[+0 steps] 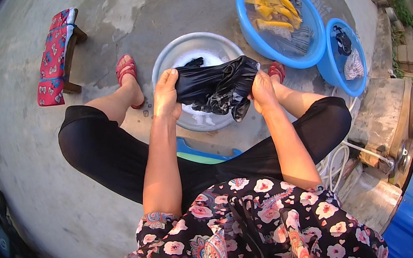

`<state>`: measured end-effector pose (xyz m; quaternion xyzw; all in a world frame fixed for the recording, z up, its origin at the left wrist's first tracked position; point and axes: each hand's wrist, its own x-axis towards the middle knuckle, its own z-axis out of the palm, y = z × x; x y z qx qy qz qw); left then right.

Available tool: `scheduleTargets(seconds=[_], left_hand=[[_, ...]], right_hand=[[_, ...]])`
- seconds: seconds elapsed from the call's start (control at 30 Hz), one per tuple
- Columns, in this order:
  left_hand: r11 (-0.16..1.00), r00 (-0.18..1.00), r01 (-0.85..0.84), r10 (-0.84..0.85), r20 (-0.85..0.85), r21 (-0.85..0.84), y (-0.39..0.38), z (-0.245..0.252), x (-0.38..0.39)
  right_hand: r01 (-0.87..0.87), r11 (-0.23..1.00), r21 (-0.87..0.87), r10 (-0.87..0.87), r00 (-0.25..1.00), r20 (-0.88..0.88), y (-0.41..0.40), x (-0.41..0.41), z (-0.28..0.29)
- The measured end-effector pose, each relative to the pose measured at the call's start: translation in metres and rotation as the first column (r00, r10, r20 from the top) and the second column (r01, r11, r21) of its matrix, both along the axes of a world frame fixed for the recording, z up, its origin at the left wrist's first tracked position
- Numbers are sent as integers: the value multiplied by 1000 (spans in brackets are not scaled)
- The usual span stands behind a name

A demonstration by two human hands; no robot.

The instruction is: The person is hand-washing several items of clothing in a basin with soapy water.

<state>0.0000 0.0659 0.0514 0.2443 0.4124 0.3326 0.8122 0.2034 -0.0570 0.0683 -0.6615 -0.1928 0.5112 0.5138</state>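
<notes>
A wet black cloth garment is stretched between my two hands over a metal basin. My left hand grips its left end, thumb on top. At the opposite end, my right hand pinches the bunched edge, where the fabric hangs in folds with white foam on it. White suds float in the basin below. Another piece of dark cloth shows in the water behind the garment. Part of the basin is hidden by the garment and my hands.
A large blue plastic tub at upper right holds yellow and striped cloths in water. Beside it, a smaller blue tub contains a dark cloth and a striped one. A wooden stool with a red padded cover stands at left. A white hose lies right.
</notes>
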Motion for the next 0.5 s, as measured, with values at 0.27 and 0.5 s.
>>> scheduleTargets(seconds=[0.27, 0.5], left_hand=[[958, 992, 128, -120, -46, 257, 10, 23, 3], [555, 761, 649, -472, -446, 520, -32, 17, 10]], right_hand=[[111, 994, 4, -102, 924, -369, 27, -19, 32], [150, 988, -32, -149, 888, -434, 47, -39, 33]])
